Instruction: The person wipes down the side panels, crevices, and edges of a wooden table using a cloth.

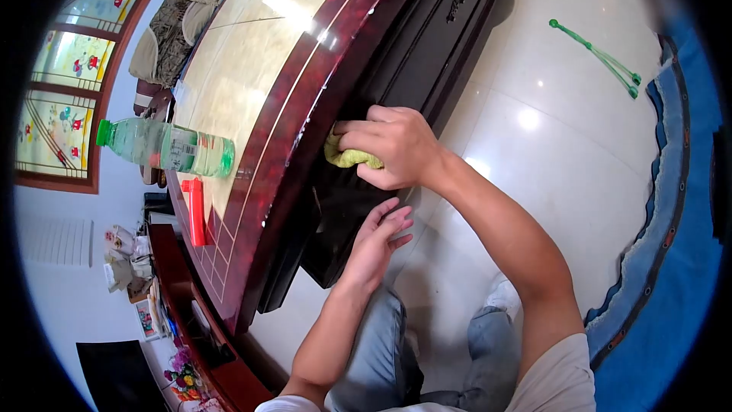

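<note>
My right hand [400,146] is closed on a crumpled yellow-green cloth [341,154]. It presses the cloth to the dark side of the table [412,38], just under the glossy red-brown edge of the top. Below it, my left hand [374,243] hangs with its fingers apart, holding nothing, close to the dark panel. On the tabletop [263,53] stands a clear plastic bottle [171,146] with a green cap, and beside it is a red plastic object [197,214] whose kind I cannot make out.
A green stick-like object with round ends [591,53] lies on the shiny tiled floor [526,152]. Blue fabric with a frayed edge [682,259] hangs along the right. A red-brown cabinet [171,267] stands at the lower left, and patterned windows [72,61] are at the upper left.
</note>
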Demonstrator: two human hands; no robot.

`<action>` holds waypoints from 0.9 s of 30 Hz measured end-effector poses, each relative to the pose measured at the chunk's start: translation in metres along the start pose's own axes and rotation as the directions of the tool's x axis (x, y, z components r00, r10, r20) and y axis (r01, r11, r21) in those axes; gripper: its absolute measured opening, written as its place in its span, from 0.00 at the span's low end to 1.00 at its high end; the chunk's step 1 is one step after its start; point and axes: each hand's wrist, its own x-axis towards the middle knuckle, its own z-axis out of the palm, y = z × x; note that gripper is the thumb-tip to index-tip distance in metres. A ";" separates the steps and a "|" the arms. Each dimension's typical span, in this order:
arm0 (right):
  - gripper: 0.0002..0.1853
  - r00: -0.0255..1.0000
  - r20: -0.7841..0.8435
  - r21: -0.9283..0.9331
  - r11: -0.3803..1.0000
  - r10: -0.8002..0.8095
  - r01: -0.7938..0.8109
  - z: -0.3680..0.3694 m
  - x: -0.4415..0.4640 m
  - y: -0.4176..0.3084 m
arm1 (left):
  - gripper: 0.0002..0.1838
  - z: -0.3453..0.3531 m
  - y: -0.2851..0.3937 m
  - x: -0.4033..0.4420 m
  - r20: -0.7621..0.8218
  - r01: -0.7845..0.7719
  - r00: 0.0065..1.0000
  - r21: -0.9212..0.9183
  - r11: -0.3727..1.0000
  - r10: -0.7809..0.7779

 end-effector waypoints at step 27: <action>0.20 0.804 -0.245 -0.371 0.714 0.542 -0.594 -0.098 0.073 0.123 | 0.27 -0.014 -0.011 0.029 0.090 -0.046 0.996 0.308 0.950 0.019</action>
